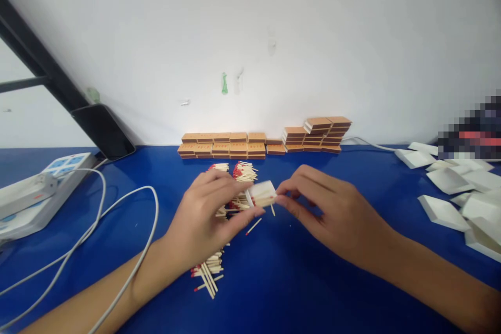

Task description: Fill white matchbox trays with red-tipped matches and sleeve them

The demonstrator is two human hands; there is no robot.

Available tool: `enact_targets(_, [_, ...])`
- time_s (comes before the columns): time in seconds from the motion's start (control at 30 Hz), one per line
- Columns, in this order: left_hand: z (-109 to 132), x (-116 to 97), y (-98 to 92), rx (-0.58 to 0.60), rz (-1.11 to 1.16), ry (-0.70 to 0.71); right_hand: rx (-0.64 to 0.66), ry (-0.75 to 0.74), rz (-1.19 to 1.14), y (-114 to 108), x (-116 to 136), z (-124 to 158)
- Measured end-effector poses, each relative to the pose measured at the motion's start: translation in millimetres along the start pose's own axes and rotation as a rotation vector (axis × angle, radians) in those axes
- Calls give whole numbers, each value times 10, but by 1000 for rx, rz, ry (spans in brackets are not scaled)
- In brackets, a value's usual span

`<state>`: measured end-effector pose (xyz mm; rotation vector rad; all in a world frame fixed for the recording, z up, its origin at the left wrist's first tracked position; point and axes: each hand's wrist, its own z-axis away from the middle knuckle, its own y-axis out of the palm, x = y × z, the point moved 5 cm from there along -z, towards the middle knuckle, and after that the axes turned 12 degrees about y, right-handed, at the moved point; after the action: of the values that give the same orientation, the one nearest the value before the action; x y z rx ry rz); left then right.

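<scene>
My left hand [207, 219] and my right hand [324, 214] meet over the middle of the blue table [274, 282]. Both pinch a small white matchbox tray [262, 193] with matches lying in it. The left fingers close on its left end, the right fingertips on its right end. A heap of red-tipped matches [238, 175] lies just behind and under the left hand. More matches [209, 271] lie by my left wrist. One loose match [253, 226] rests on the table below the tray.
Stacked brown matchboxes [266, 143] line the white wall. Several empty white trays [457, 188] are spread at the right. A white power strip [39, 188] and white cables [117, 219] sit at the left, and a dark phone [104, 130] leans on the wall.
</scene>
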<state>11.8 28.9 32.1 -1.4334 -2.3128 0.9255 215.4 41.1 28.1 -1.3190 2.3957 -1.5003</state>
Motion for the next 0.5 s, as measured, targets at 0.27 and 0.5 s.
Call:
enact_targets(0.27, [31, 166, -90, -99, -96, -196, 280, 23, -26, 308, -41, 63])
enact_targets(0.5, [56, 128, -32, -79, -53, -171, 378, 14, -23, 541, 28, 113])
